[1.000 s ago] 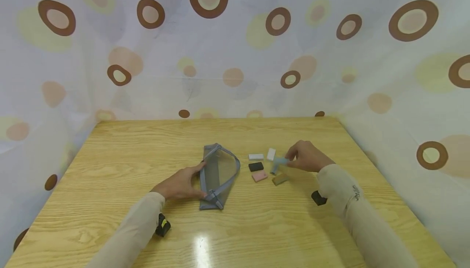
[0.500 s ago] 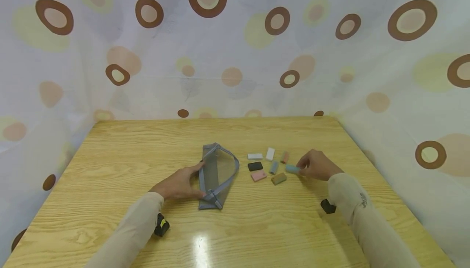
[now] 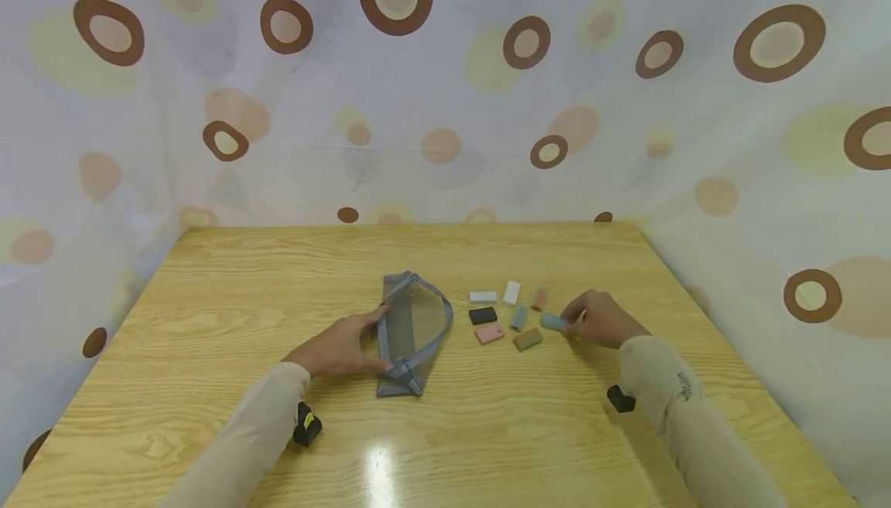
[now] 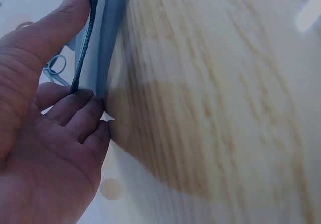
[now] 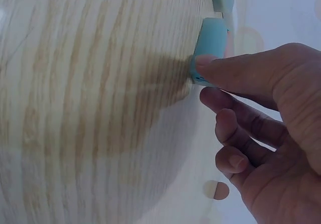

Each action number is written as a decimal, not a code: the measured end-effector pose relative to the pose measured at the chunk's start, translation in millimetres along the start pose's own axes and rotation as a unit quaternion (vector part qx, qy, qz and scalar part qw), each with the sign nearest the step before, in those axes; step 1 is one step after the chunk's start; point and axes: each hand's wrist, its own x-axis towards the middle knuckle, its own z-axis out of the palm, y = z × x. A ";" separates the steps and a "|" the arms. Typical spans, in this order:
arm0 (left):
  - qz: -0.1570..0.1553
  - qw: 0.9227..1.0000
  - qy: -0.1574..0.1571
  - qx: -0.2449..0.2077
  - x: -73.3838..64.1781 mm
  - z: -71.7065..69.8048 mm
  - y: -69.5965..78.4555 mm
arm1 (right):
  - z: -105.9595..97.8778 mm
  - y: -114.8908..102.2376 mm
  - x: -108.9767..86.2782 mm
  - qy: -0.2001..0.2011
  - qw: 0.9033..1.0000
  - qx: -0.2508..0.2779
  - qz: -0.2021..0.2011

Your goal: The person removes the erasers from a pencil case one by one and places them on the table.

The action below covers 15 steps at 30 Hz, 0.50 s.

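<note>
In the head view my left hand (image 3: pixel 346 347) holds a see-through grey-blue pouch (image 3: pixel 400 330), its mouth spread wide. Thumb and fingers grip the pouch's near side; close up, the left wrist view shows fingertips curled at the blue edge (image 4: pixel 108 38). To the right, my right hand (image 3: pixel 600 319) pinches a small light blue eraser (image 3: pixel 554 322) at its near end. The right wrist view has the thumb over this eraser (image 5: pixel 210 40), which is down at the tabletop. The other fingers curl loosely below it.
Left of the right hand lie several small eraser-like blocks: white (image 3: pixel 483 298), another white (image 3: pixel 511 293), black (image 3: pixel 483 316), pink (image 3: pixel 489 333), grey-blue (image 3: pixel 518 318), orange (image 3: pixel 539 299) and yellow-brown (image 3: pixel 527 339). A patterned cloth (image 3: pixel 390 183) rises behind the wooden table (image 3: pixel 278 260).
My right hand has carried the light blue eraser right and towards me, out from the group, uncovering the orange block. In the last half second it barely moves. The left hand stays on the pouch.
</note>
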 end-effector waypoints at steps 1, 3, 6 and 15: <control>-0.001 1.000 -0.001 -0.002 1.2 -0.5 0.8 | -0.4 0.3 0.4 0.000 1.000 -0.001 0.000; 0.000 1.000 -0.003 -0.008 3.9 -1.9 2.8 | -2.3 1.2 1.1 0.000 1.000 -0.007 -0.003; 0.005 1.000 -0.006 -0.022 8.4 -5.3 6.7 | -6.3 0.8 2.2 0.008 1.000 -0.011 0.003; 0.019 1.000 -0.008 0.000 25.2 -17.4 29.0 | -14.9 -28.1 16.0 0.046 0.998 -0.022 -0.038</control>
